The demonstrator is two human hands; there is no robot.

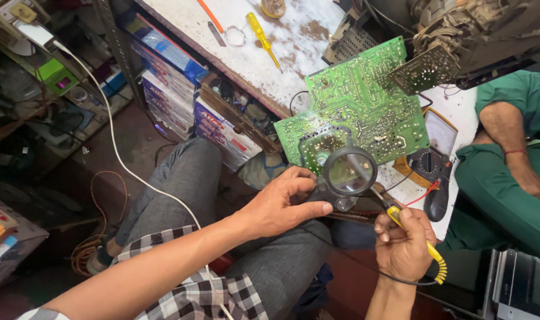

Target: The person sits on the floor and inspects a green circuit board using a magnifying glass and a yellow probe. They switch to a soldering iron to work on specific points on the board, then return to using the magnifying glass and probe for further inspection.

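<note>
Circuit board (356, 112), green and solder side up, lies propped at the edge of the white workbench (252, 53), its lower corner hanging out over the person's lap. Nearest the camera, the right hand (403, 243) has its fingers curled tight round a yellow-handled probe (394, 214) with a coiled yellow lead, tip aimed up toward the board. The left hand (282, 204) pinches the dark handle of a magnifying glass (348, 173) between thumb and fingers, holding the lens just over the board's lower edge. Just beyond sits a multimeter (430, 157) in a yellow case, red and black leads trailing. By my judgement the board is light and stiff but fragile: it is best taken by its bare edges, never by the soldered face. Farther off lie a yellow screwdriver (263, 37) and an opened television chassis (459, 35). A second person's arm in a green sleeve (507, 195) rests at the right.
</note>
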